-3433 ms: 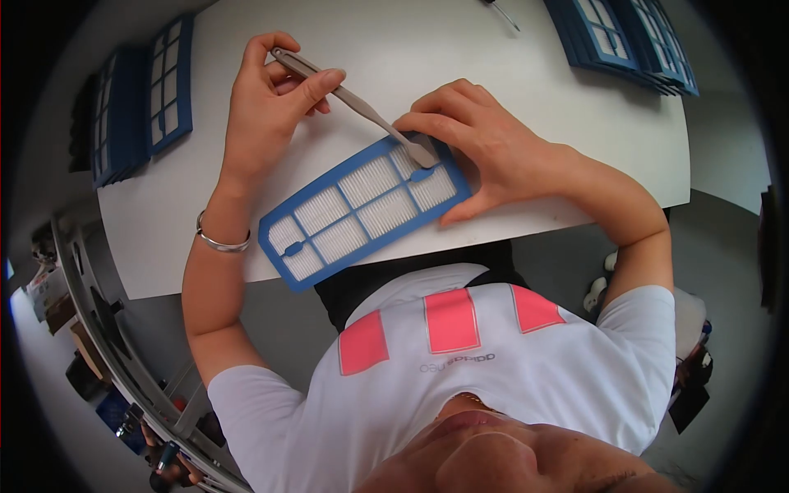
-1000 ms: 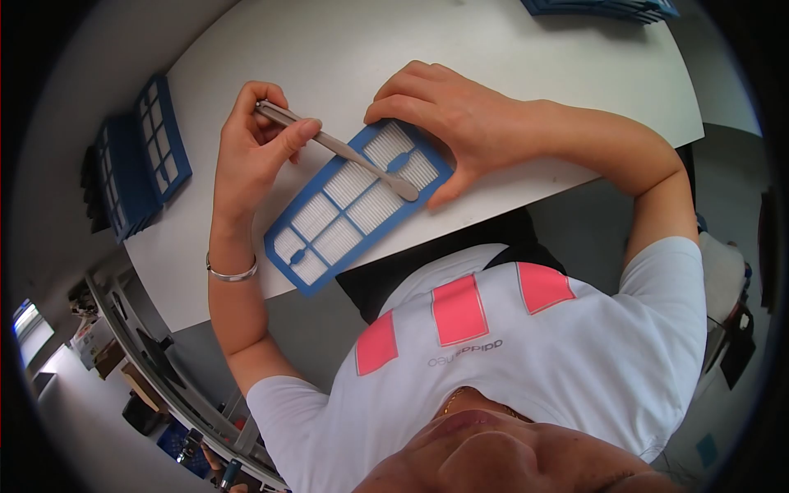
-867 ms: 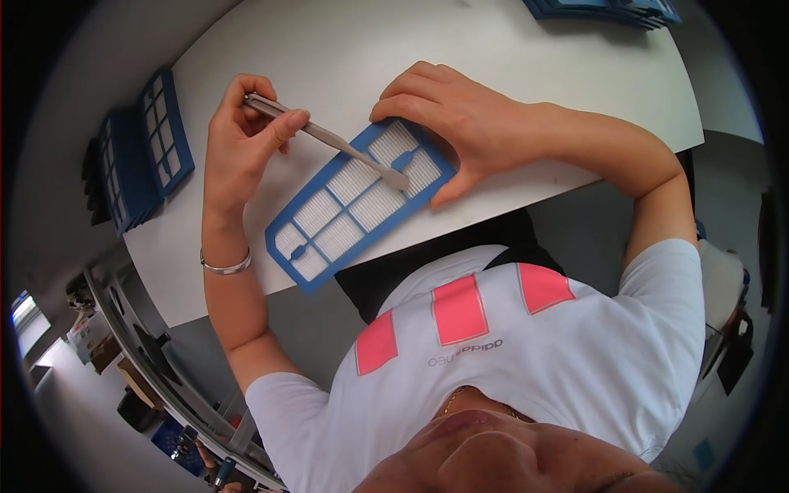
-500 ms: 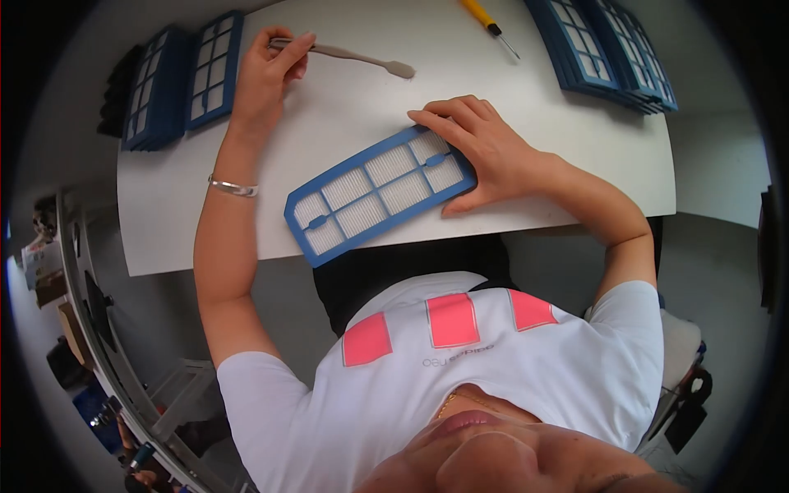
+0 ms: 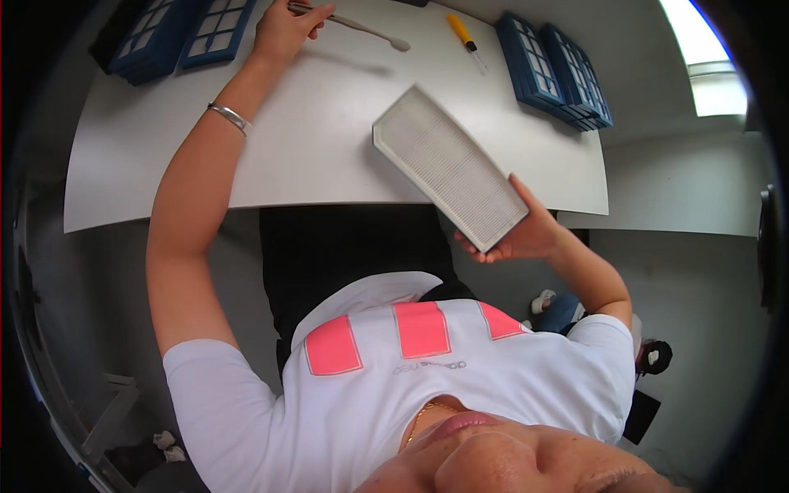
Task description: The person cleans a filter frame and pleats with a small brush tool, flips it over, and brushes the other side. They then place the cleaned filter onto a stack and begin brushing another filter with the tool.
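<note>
While your left hand (image 5: 283, 34) pinches a toothbrush-like brush (image 5: 360, 27) by its handle, between thumb and fingers, your right hand (image 5: 530, 234) grips the near end of a pleated filter panel (image 5: 448, 168), with the thumb at one long edge and the other fingers curled at the near corner, partly hidden underneath. The panel is tilted, pleated face upward, and reaches away from these fingers over the white table (image 5: 304, 164); whether its far end touches the surface, I cannot tell. Right of your left fingers, past the brush head, lies a yellow-handled screwdriver (image 5: 462, 31), and farther right are blue-framed filters (image 5: 532, 70). I judge the panel to be light and its frame stiff, but the pleats are probably delicate, and a fingertip could dent them. Better hold it by the rim, and keep pressure off the middle.
</note>
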The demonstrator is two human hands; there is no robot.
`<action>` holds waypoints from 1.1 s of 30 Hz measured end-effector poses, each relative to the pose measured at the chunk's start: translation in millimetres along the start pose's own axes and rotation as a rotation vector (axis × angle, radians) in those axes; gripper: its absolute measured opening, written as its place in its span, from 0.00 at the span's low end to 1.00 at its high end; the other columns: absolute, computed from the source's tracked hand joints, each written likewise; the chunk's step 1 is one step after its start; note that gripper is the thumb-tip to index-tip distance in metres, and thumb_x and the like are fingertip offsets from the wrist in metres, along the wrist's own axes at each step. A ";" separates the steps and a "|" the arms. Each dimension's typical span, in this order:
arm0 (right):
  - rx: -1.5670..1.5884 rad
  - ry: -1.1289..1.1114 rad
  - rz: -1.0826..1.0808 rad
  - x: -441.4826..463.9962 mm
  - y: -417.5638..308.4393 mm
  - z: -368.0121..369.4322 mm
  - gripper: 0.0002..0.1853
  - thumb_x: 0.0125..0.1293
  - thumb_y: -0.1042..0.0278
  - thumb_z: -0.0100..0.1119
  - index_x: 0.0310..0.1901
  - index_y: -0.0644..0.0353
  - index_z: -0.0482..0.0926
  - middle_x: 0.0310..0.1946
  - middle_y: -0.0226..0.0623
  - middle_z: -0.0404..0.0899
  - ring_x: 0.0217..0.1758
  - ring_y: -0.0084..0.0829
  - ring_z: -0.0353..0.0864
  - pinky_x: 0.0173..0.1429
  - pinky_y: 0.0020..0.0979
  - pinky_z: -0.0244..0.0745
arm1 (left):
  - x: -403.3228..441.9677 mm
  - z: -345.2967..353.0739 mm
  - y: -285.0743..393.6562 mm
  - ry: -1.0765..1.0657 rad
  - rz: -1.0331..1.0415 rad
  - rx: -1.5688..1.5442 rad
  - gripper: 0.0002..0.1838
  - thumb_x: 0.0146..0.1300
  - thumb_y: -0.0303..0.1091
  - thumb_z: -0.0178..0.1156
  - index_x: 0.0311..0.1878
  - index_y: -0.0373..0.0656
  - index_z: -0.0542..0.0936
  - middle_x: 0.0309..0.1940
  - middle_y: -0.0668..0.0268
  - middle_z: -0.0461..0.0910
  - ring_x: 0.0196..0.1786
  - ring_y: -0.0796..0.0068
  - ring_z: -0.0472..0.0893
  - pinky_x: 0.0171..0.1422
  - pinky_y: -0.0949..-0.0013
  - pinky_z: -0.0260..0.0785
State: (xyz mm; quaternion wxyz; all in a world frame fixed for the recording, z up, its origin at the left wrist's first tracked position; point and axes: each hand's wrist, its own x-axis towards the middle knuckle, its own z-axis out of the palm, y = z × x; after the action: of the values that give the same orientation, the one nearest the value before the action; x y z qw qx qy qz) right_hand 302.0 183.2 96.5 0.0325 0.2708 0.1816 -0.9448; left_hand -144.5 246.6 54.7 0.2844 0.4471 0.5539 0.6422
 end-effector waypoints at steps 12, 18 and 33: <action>-0.022 0.219 -0.260 -15.0 19.2 8.9 0.47 0.73 0.22 0.29 0.75 0.57 0.64 0.62 0.57 0.73 0.55 0.49 0.79 0.59 0.46 0.80 | -10.7 5.9 14.5 0.013 0.028 0.111 0.14 0.68 0.30 0.69 0.46 0.36 0.73 0.33 0.62 0.81 0.31 0.77 0.78 0.36 0.73 0.74; -1.051 0.623 -0.380 -61.8 -2.9 3.8 0.43 0.75 0.27 0.36 0.70 0.61 0.72 0.61 0.51 0.79 0.61 0.42 0.80 0.69 0.42 0.69 | -11.8 3.2 23.7 0.002 0.024 0.139 0.14 0.68 0.30 0.68 0.46 0.35 0.73 0.34 0.61 0.81 0.33 0.76 0.78 0.37 0.72 0.75; -0.975 0.542 0.419 30.4 -139.0 16.7 0.64 0.60 0.08 0.20 0.71 0.68 0.66 0.45 0.62 0.85 0.44 0.45 0.91 0.34 0.26 0.78 | 0.6 -0.6 1.6 0.067 0.191 0.210 0.24 0.64 0.51 0.73 0.48 0.41 0.77 0.28 0.66 0.84 0.28 0.82 0.82 0.35 0.79 0.75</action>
State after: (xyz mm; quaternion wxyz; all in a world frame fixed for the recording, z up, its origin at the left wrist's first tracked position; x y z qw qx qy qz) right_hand 245.7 307.9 139.0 0.2914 0.4863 0.5389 -0.6230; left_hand -145.1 246.5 56.4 0.1552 0.5035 0.5822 0.6193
